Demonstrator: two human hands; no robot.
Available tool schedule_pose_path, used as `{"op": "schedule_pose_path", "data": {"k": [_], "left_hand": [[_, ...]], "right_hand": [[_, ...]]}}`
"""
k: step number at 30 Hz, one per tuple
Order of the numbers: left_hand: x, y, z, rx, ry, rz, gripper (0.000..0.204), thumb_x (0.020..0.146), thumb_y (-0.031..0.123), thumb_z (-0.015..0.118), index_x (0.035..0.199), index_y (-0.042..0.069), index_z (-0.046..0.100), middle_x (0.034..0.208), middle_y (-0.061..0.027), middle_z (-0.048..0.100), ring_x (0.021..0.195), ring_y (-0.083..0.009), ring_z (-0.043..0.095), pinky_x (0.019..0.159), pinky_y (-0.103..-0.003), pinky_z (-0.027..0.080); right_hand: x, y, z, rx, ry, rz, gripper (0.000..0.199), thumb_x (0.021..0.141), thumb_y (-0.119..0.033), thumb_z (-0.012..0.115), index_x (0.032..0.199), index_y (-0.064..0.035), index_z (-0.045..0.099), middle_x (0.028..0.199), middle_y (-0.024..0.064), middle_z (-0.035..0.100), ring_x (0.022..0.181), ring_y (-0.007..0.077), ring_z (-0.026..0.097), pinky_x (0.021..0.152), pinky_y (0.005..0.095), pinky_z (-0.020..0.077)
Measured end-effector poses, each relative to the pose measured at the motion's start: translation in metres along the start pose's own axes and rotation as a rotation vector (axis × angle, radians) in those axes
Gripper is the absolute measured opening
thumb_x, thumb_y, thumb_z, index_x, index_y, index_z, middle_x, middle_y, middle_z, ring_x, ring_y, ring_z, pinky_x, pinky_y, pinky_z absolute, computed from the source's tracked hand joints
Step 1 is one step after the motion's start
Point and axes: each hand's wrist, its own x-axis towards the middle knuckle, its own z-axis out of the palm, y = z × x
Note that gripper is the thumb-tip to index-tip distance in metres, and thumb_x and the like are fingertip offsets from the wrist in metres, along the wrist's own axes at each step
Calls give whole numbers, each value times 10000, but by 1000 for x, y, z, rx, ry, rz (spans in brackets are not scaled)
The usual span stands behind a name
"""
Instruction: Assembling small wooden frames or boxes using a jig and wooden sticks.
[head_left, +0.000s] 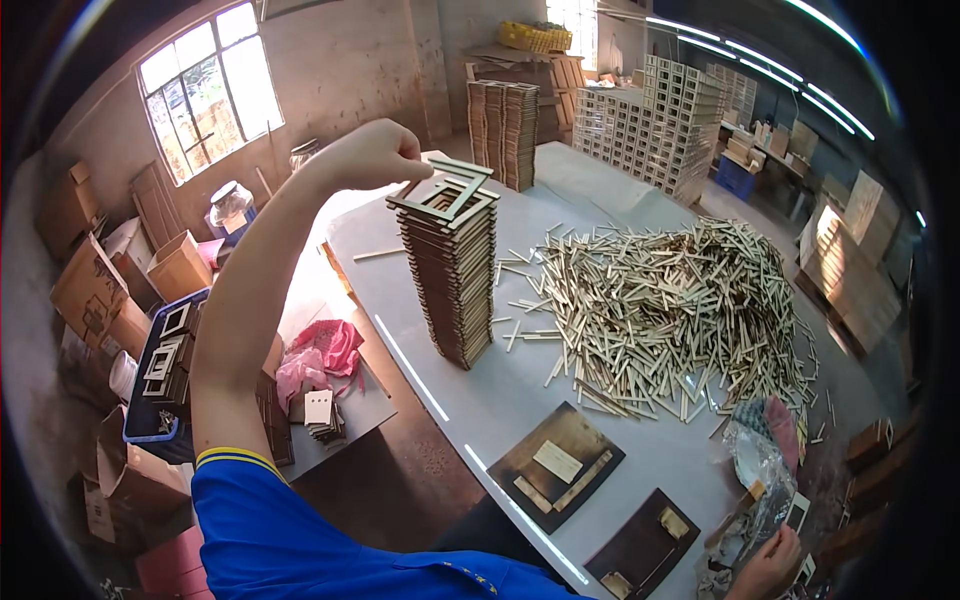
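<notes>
My left hand (378, 155) reaches over a tall stack of thin rectangular wooden frames (452, 290). Its fingers are pinched at the edge of the top wooden frame (462, 192), which lies askew on the stack. At the lower right, my right hand (768, 566) has its fingers curled beside a small pale-edged frame (797, 512); what it grips is partly hidden. Nearer me on the grey table lie a dark board (530, 470) carrying pale wooden strips and a block, and a second dark board (640, 550) with small wooden pieces on it.
A large heap of loose wooden sticks (670, 310) covers the table's right half. Clear plastic wrap (745, 460) lies near my right hand. More stacked frames (505, 135) stand behind. To the left are a blue-rimmed crate (150, 437), pink bags (322, 355) and cardboard boxes (180, 262).
</notes>
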Motion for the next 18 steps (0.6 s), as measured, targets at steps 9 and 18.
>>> {"op": "schedule_pose_path", "data": {"k": [9, 18], "left_hand": [[20, -12, 7, 91, -159, -40, 313, 894, 324, 758, 772, 44, 686, 712, -24, 632, 639, -150, 572, 604, -278, 468], [9, 34, 19, 207, 46, 68, 441, 907, 415, 770, 1164, 58, 743, 952, -85, 765, 816, -231, 708, 744, -353, 552]], "right_hand": [[-30, 23, 22, 46, -53, -10, 129, 951, -75, 712, 1070, -64, 762, 1014, 119, 748, 915, 347, 690, 871, 458, 557], [-23, 7, 20, 44, -99, -71, 165, 938, -91, 735, 1100, -65, 755, 1056, 123, 719, 957, 336, 674, 873, 430, 557]]}}
